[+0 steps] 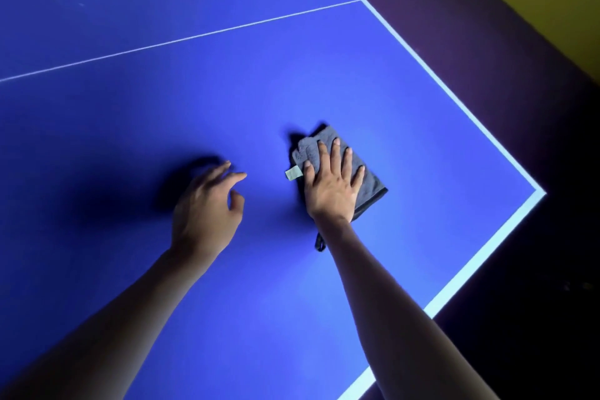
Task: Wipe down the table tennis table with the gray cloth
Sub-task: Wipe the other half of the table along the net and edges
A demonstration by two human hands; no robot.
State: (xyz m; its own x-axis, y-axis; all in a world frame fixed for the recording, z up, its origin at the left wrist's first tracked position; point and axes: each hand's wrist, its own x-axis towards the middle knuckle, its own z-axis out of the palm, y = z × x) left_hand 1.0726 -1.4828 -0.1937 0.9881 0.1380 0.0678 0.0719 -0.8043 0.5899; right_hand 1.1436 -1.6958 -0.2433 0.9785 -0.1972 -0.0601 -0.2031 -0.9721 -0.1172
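head | right hand (331, 183) flat, fingers straight, pressing folded cloth (367, 172) beneath it onto the surface (194, 81) so it wipes evenly | left hand (207, 201) beside it, loosely curled, holding nothing, likely for balance | corner just right of cloth

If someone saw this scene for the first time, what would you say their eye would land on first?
Most likely the vivid blue table tennis table filling the frame, its white edge lines meeting at a corner on the right. Next, the right hand pressed flat on the folded gray cloth near that corner. The left hand is beside it, fingers loosely curled, holding nothing.
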